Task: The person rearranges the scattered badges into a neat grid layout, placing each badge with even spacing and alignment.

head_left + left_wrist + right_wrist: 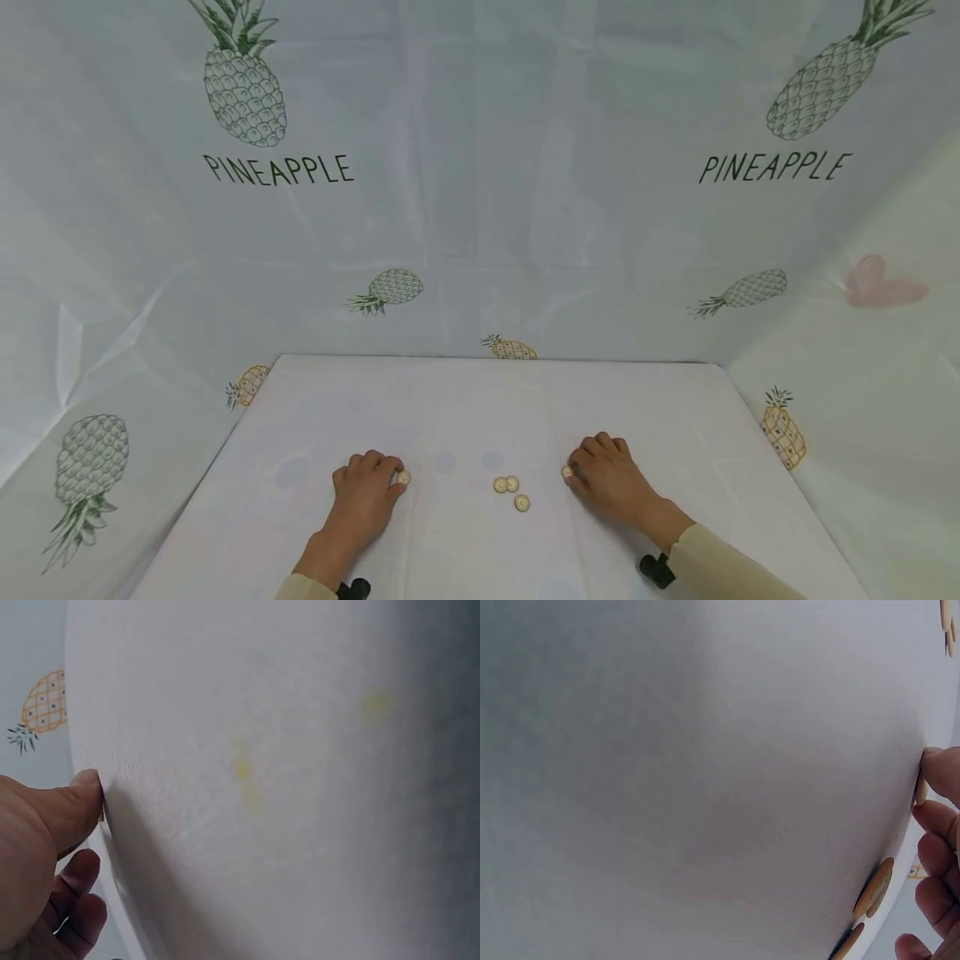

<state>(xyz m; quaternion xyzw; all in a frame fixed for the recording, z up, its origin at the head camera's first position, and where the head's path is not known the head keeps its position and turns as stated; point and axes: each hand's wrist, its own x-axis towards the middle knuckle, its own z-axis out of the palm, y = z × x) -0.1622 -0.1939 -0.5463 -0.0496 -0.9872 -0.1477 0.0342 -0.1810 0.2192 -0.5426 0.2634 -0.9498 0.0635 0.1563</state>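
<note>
Near the table's left-centre, my left hand [365,493] pinches a small, pale wooden disc [403,477] between thumb and forefinger. In the left wrist view, the thumb [73,801] hides nearly all of it. My right hand [613,482] holds a similar disc [567,472] by its edge at the tabletop; the right wrist view shows this disc [921,787] between thumb and forefinger. Between the hands lie a touching pair of discs [500,484] and a single disc [522,502], with dark marks on their faces. More discs [874,889] lie beside the right fingers, hidden in the head view.
A white cloth covers the table [465,400], with faint coloured spots showing through. Pineapple-printed sheeting [480,208] stands behind the table and along both sides. Black wrist cameras [656,571] sit under the beige sleeves [720,567].
</note>
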